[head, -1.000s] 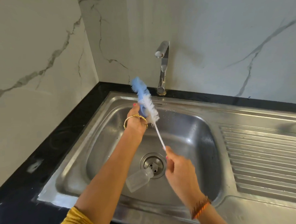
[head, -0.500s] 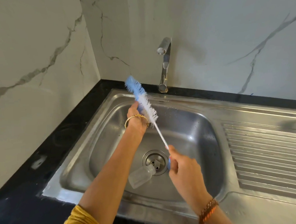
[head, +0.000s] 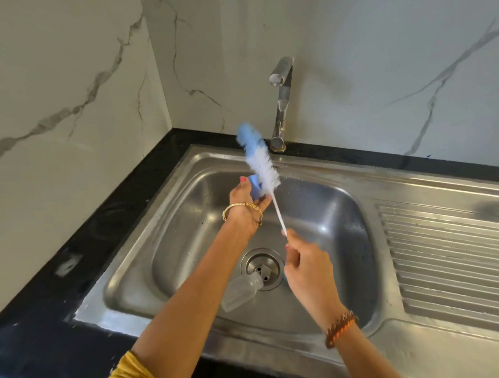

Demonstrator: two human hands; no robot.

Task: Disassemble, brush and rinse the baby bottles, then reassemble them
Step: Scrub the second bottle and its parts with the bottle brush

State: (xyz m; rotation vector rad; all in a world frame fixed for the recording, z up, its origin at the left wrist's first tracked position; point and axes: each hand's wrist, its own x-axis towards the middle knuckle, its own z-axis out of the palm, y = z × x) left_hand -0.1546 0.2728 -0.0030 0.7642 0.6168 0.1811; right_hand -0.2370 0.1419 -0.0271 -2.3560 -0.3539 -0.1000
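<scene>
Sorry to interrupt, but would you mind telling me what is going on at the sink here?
A person is washing baby-bottle parts over a steel sink. The left hand holds a small blue bottle part, and the right hand grips the handle of a blue-and-white bottle brush, whose bristles are beside that part. A clear bottle body lies on its side in the basin by the drain. No water is visibly running from the tap.

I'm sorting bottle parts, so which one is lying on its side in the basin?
The clear bottle body, lying by the drain; the small blue part is held up in the left hand.
</scene>
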